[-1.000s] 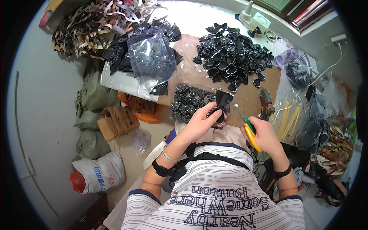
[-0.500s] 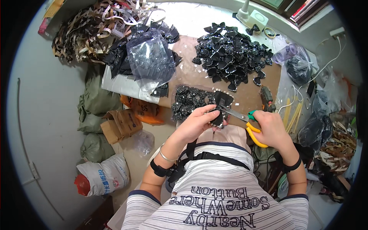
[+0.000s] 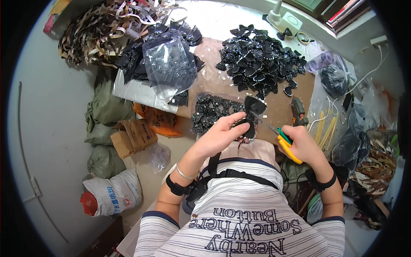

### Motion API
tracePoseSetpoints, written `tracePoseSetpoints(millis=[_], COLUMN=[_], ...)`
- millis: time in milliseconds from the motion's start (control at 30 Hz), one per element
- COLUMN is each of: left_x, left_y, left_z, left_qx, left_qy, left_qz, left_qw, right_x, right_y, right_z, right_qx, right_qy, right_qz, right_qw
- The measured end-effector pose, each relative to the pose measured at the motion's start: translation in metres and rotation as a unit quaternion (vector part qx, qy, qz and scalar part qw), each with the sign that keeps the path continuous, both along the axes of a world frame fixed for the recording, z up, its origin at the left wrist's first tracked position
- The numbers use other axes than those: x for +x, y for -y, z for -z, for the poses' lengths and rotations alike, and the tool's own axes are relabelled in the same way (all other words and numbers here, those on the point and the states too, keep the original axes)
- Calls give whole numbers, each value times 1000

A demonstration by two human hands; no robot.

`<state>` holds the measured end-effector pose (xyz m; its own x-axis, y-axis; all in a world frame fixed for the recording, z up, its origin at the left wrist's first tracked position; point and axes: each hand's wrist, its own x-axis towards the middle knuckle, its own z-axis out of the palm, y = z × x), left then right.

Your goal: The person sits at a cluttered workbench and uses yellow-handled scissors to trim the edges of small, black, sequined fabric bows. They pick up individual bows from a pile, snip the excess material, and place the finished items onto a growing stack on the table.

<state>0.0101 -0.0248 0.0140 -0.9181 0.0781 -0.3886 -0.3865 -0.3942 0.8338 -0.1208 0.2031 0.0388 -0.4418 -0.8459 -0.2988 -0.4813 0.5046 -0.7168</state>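
Between the thumb and fingers of my left hand (image 3: 222,135) is a black bow (image 3: 255,105) with a sparkling rhinestone edge; the fingers cover part of it. My right hand (image 3: 305,144) is closed around scissors (image 3: 287,146) with yellow and green handles. Their blades point toward the bow but stand apart from it. Just left of the bow lies a clear bag of black beaded bows (image 3: 210,112) at the table's near edge. Farther back is a large heap of black bows (image 3: 257,64).
A clear plastic bag (image 3: 168,64) rests on more black pieces at the back left, beside a tangle of ribbon strips (image 3: 98,38). To the right lie a glue gun (image 3: 299,112) and yellowish sticks (image 3: 329,132). A cardboard box (image 3: 133,138) and sacks stand on the floor at left.
The scissors have drawn back to the right, away from the bow, and their blades look smaller now. The bow's upper loop has shifted slightly up and right in my left hand.
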Motion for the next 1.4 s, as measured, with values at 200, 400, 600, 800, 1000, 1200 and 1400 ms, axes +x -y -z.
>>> tracePoseSetpoints(millis=[200, 400, 600, 800, 1000, 1200, 1400], left_x=[0, -3, 1, -2, -5, -11, -105], left_y=[7, 0, 5, 4, -1, -2, 9], left_z=[-6, -8, 8, 7, 1, 5, 43], left_qx=[16, -29, 78, 78, 24, 138, 17], left_qy=[17, 24, 50, 62, 47, 74, -27], left_qz=[-5, 2, -11, -6, 15, -31, -8], left_qw=[1000, 999, 996, 995, 999, 987, 999], right_x=[-8, -16, -21, -23, -24, -24, -23], right_y=[-5, -7, -6, 1, 0, -4, -37], right_z=[-23, -24, -19, -16, -8, -10, 18], right_qx=[62, 95, 103, 118, 90, 83, -62], right_qy=[127, 161, 316, 386, 443, 439, 511], right_qz=[-65, -96, -64, -50, -31, 13, 111], right_qw=[988, 978, 941, 914, 891, 895, 850])
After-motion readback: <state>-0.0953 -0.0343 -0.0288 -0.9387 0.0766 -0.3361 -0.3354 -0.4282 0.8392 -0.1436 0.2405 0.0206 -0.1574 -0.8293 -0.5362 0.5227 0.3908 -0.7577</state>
